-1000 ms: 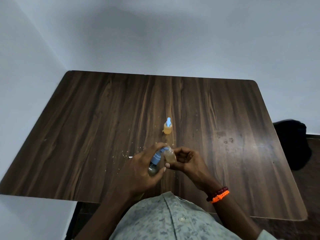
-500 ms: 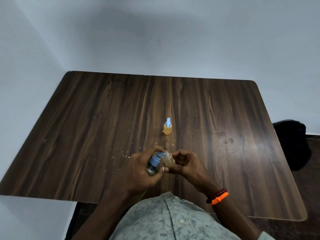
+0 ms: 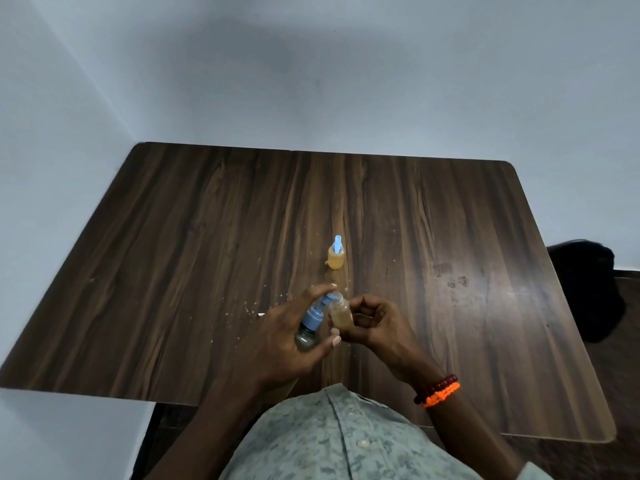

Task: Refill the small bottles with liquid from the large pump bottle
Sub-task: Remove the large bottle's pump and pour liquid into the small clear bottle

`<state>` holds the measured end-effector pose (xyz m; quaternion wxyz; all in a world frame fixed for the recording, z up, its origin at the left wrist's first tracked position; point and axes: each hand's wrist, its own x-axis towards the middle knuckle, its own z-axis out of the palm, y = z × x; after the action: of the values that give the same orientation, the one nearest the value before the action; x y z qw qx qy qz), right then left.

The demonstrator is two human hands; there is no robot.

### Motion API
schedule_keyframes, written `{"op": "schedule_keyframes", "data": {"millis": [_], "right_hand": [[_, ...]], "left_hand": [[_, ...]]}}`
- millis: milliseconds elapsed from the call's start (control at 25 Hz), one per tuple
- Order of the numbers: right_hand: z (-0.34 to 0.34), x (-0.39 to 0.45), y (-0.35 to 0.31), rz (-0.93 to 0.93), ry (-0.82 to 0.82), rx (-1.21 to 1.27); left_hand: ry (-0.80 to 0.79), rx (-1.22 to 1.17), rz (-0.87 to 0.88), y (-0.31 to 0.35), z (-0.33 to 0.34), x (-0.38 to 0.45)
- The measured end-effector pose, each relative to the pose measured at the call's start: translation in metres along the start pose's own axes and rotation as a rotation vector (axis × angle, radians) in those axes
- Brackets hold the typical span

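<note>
Shift: my forefinger now lies over the pump head, nozzle at the small bottle (image 3: 341, 315) mouth.
Left hand (image 3: 280, 344): wrapped round pump bottle (image 3: 308, 332).
Right hand (image 3: 375, 323): pinching small bottle.
Meaning: filling likely underway.

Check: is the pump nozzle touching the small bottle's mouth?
Touching. Head view shows the pump nozzle meeting the small bottle at its mouth, no gap visible.

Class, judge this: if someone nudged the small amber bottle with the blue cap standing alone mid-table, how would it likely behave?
The small amber bottle with the blue cap would probably slide or tip easily: it looks tiny and light, and stands on a narrow base. It appears full, which may steady it a little. If toppled, its rounded body would likely roll across the smooth dark wooden table.
</note>
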<state>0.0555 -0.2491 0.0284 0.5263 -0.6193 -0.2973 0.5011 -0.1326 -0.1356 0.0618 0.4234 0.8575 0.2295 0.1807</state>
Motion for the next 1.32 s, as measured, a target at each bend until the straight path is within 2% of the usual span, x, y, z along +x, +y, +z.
{"op": "schedule_keyframes", "data": {"millis": [240, 520, 720, 1320], "right_hand": [[0.006, -0.003, 0.000, 0.020, 0.004, -0.042], [0.000, 0.000, -0.005, -0.009, 0.019, -0.037], [0.002, -0.001, -0.003, -0.005, 0.004, -0.063], [0.002, 0.001, -0.008, -0.007, -0.007, -0.052]], "left_hand": [[0.059, 0.048, -0.020, -0.001, 0.000, 0.003], [-0.063, -0.037, -0.028, 0.005, -0.007, 0.007], [-0.041, 0.000, 0.002, 0.006, -0.008, 0.011], [-0.110, -0.009, -0.010, 0.005, -0.016, 0.013]]}}
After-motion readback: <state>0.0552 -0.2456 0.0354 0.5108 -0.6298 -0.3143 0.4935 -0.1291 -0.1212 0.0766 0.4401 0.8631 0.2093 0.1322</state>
